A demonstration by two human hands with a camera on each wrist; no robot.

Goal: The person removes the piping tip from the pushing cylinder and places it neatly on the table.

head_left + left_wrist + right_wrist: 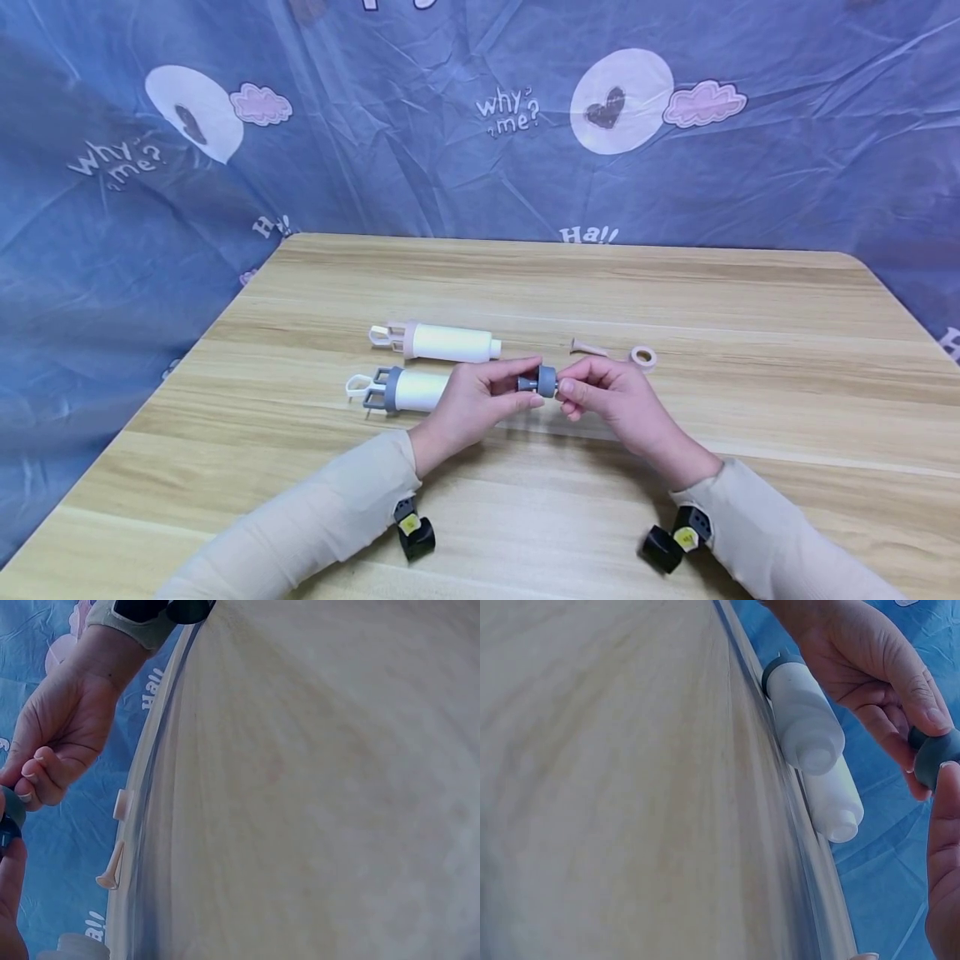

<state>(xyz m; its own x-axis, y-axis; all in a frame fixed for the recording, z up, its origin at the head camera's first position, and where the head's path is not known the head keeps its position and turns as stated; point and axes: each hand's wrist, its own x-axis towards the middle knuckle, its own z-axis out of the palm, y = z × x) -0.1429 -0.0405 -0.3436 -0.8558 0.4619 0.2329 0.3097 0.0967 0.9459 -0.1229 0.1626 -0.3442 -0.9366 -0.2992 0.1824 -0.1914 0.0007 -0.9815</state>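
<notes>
Both hands meet over the middle of the table on one small grey piece, a ring-like cap (547, 382) with a flared stem (527, 384) at its left. My left hand (480, 398) holds the stem end between thumb and fingers; the right wrist view shows its thumb on the grey piece (937, 759). From the other side my right hand (611, 398) pinches the cap end with thumb and forefinger, its other fingers curled. Behind the left hand lies a white cylinder (420, 391) with a grey collar and white loop handle, partly hidden by that hand.
Farther back lies a second white cylinder (452, 342) with a pinkish collar and a narrow tip. A pink flared stem (589, 347) and a pink ring (642, 357) lie beyond the right hand. Blue printed cloth (420, 167) hangs behind the wooden table (675, 292).
</notes>
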